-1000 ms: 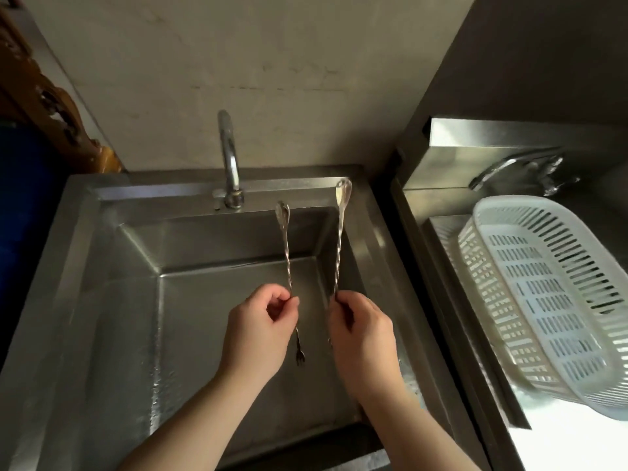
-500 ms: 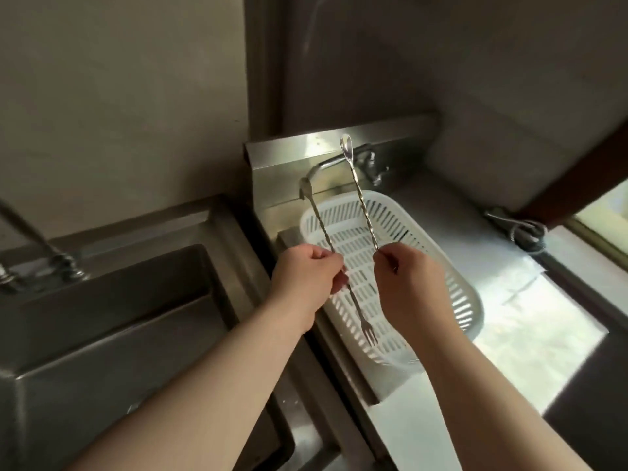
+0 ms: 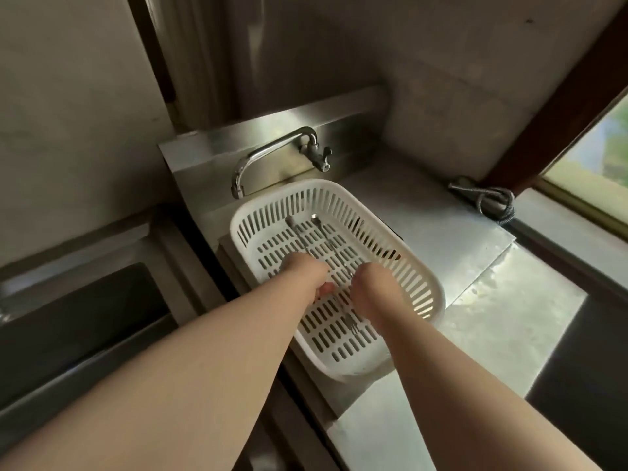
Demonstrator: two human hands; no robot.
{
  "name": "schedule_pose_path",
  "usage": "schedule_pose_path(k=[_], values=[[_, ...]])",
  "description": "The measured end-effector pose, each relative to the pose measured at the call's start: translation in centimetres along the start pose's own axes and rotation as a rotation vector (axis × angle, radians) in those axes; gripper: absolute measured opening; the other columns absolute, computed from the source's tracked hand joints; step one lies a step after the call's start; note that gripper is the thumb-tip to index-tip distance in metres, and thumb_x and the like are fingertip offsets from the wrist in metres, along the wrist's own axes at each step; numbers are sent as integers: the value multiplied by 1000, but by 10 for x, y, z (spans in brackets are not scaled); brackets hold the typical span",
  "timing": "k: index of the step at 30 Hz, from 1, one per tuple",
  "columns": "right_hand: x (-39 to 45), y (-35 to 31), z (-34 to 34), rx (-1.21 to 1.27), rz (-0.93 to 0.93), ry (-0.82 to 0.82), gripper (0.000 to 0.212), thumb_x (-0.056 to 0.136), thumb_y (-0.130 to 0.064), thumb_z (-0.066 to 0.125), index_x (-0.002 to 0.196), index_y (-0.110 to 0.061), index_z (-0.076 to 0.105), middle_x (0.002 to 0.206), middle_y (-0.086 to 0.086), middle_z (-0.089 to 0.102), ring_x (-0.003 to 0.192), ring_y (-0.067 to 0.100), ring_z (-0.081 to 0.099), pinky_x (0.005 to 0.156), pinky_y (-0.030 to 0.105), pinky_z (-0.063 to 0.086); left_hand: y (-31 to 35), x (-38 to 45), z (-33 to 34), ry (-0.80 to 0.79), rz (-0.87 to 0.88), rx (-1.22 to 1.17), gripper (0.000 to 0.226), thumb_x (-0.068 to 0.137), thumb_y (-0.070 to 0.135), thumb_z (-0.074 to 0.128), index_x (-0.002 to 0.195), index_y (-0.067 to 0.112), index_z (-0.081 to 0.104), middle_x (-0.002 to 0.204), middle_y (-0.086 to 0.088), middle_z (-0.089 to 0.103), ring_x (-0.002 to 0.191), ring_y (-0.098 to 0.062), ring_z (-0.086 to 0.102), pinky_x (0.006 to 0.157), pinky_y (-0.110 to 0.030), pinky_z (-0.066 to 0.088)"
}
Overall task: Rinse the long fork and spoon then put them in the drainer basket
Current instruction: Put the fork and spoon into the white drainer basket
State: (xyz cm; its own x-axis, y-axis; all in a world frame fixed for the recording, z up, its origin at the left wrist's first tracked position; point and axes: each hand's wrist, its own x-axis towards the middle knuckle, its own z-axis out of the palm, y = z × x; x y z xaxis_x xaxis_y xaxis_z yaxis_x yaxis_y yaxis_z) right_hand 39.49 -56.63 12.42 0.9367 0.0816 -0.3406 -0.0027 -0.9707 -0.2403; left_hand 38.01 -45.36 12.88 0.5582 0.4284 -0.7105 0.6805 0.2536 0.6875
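Note:
The white slotted drainer basket (image 3: 429, 281) sits on the steel counter to the right of the sink. Both my hands are down inside it. My left hand (image 3: 307, 271) is closed around the long fork (image 3: 299, 234), which lies low along the basket floor with its tines (image 3: 351, 326) toward me. My right hand (image 3: 368, 287) is closed on the long spoon (image 3: 325, 235), which lies parallel just to the right, bowl end at the far side. The middle of both handles is hidden under my fingers.
A wall faucet (image 3: 272, 154) arches over the basket's far left corner. The steel sink (image 3: 85, 317) lies dark at the left. A coiled metal hose (image 3: 492, 202) rests by the window frame at the right. Bare steel counter (image 3: 441, 219) surrounds the basket.
My view and both hands swung right from the sink to the basket. The fork and spoon went from upright above the basket to lying low inside it.

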Motion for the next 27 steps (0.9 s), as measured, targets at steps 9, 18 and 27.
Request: schedule_pose_path(k=[9, 18, 27], values=[[7, -14, 15, -38, -73, 34, 28, 79, 11, 52, 69, -15, 48, 89, 7, 59, 69, 17, 58, 58, 27, 46, -3, 2, -8, 87, -17, 261, 20, 90, 2, 52, 105, 1, 64, 80, -16, 71, 53, -27, 70, 45, -32, 58], [4, -9, 25, -1, -122, 89, 22, 83, 7, 51, 79, -15, 49, 93, 7, 56, 73, 18, 56, 66, 30, 50, -3, 6, -11, 22, -60, 254, 30, 96, 4, 48, 123, -6, 58, 92, -19, 72, 76, -31, 74, 67, -42, 63], [7, -6, 26, -11, -120, 97, 24, 83, 8, 53, 79, -15, 47, 94, 6, 53, 72, 17, 54, 62, 29, 45, -1, 7, -9, -27, -119, 350, 27, 97, 1, 48, 121, -5, 56, 95, -22, 73, 84, -33, 75, 80, -44, 61]])
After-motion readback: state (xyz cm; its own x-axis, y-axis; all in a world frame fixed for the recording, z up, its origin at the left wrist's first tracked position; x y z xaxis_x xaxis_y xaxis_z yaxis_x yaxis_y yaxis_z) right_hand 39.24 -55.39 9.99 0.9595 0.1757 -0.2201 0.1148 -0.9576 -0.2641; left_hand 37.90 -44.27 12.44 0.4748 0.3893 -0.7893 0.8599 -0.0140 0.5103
